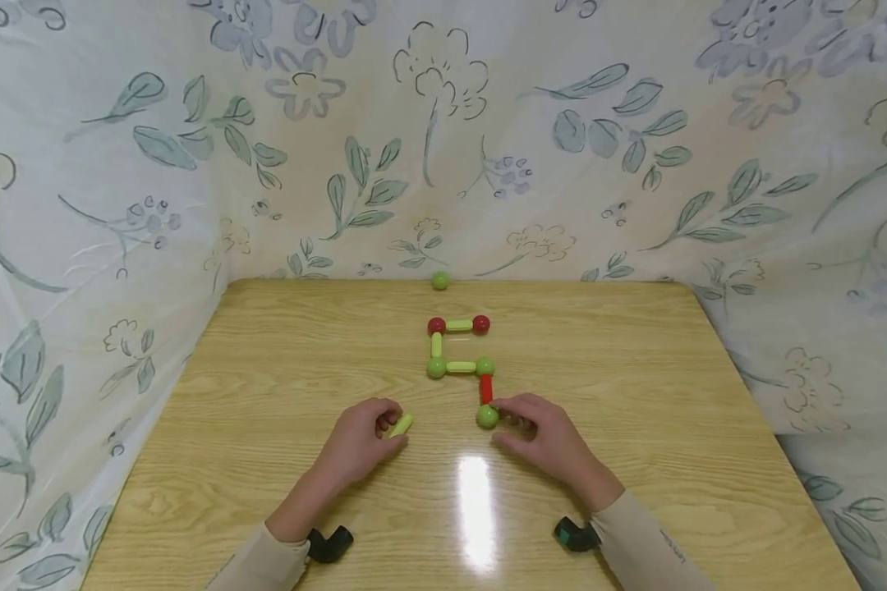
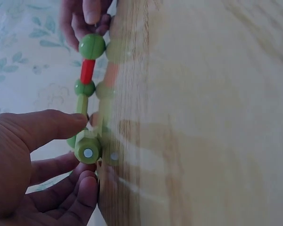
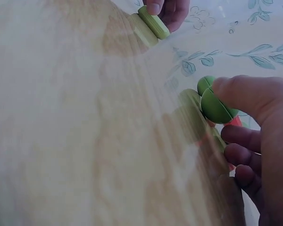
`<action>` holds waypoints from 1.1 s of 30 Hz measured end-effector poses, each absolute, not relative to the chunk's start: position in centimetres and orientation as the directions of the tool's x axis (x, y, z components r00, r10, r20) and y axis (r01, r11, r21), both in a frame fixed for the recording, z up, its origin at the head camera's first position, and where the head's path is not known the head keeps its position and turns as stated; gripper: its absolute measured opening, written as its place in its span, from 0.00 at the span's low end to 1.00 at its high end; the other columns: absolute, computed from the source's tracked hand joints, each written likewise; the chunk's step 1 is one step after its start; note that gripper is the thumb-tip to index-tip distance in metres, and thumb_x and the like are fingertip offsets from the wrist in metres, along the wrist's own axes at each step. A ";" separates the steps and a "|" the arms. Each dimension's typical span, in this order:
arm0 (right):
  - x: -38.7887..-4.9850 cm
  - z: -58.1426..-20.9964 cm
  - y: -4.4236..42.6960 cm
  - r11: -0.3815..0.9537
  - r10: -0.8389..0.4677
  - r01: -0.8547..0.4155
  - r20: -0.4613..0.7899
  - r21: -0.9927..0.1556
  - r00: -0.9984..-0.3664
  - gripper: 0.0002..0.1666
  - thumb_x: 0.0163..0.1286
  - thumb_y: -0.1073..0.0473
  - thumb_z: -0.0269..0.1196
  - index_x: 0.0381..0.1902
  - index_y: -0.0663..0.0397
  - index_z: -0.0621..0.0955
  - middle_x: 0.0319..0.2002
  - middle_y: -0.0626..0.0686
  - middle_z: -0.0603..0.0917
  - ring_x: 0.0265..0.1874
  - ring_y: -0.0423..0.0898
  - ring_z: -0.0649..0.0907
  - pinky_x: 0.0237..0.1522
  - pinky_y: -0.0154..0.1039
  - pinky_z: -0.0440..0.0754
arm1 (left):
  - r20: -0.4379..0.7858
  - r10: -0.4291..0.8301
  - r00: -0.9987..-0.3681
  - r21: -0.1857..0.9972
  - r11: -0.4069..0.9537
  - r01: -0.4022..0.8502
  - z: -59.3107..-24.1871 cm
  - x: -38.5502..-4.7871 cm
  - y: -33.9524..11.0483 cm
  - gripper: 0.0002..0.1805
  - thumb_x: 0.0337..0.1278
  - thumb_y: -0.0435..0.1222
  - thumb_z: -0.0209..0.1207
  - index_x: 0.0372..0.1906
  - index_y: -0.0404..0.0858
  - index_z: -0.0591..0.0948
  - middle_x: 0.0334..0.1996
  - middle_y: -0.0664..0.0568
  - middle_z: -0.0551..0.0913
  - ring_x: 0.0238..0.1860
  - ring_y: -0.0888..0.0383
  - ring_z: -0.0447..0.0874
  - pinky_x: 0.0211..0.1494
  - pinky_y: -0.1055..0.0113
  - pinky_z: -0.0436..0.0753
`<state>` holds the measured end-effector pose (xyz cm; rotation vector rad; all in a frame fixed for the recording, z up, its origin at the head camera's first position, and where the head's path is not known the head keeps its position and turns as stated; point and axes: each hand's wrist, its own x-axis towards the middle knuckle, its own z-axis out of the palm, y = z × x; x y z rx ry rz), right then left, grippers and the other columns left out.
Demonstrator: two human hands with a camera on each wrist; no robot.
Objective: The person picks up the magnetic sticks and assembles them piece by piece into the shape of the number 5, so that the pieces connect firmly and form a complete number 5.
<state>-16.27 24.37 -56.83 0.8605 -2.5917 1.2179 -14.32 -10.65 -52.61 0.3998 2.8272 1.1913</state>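
Observation:
My left hand [image 1: 362,435] pinches a short yellow-green magnetic stick [image 1: 402,424] between thumb and fingers. A silvery magnet dot shows on the end of this stick [image 2: 88,149] in the left wrist view. My right hand [image 1: 547,431] is beside the nearest green ball [image 1: 487,417], its index fingertip close to the ball and its thumb a little apart. From that ball a red stick [image 1: 485,390] runs back to another green ball [image 1: 484,366]. Yellow-green sticks [image 1: 461,367] link on to a third green ball [image 1: 436,367] and two red balls [image 1: 437,327], making a 5-like shape flat on the table.
A loose green ball [image 1: 439,281] lies at the far edge of the wooden table [image 1: 288,345]. Floral cloth [image 1: 443,148] hangs behind and at both sides. Dark wrist-worn devices [image 1: 330,544] sit by both sleeves. Light reflects off the glossy tabletop.

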 end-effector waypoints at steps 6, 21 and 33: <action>-16.3 -56.9 24.3 0.525 -0.411 -0.527 0.343 -0.669 -0.845 0.27 0.66 0.55 0.82 0.62 0.39 0.89 0.45 0.41 0.87 0.38 0.40 0.81 0.39 0.38 0.83 | 0.061 0.260 -0.964 0.683 0.693 0.230 -52.6 -14.3 -10.5 0.13 0.58 0.29 0.77 0.46 0.38 0.88 0.36 0.57 0.83 0.36 0.59 0.79 0.41 0.62 0.81; -16.3 -56.6 23.3 0.563 -0.368 -0.493 0.333 -0.664 -0.868 0.22 0.67 0.55 0.81 0.58 0.43 0.90 0.44 0.38 0.88 0.40 0.37 0.84 0.42 0.38 0.85 | 0.073 0.273 -0.959 0.658 0.710 0.252 -52.7 -14.6 -10.4 0.11 0.61 0.28 0.75 0.47 0.39 0.90 0.38 0.57 0.85 0.37 0.62 0.81 0.44 0.60 0.83; -16.3 -56.8 23.3 0.570 -0.351 -0.498 0.355 -0.653 -0.867 0.22 0.65 0.56 0.82 0.56 0.44 0.91 0.40 0.39 0.87 0.39 0.38 0.83 0.41 0.39 0.85 | 0.096 0.297 -0.950 0.665 0.691 0.283 -52.2 -15.1 -9.7 0.10 0.62 0.28 0.74 0.47 0.40 0.91 0.37 0.58 0.84 0.35 0.61 0.78 0.40 0.64 0.81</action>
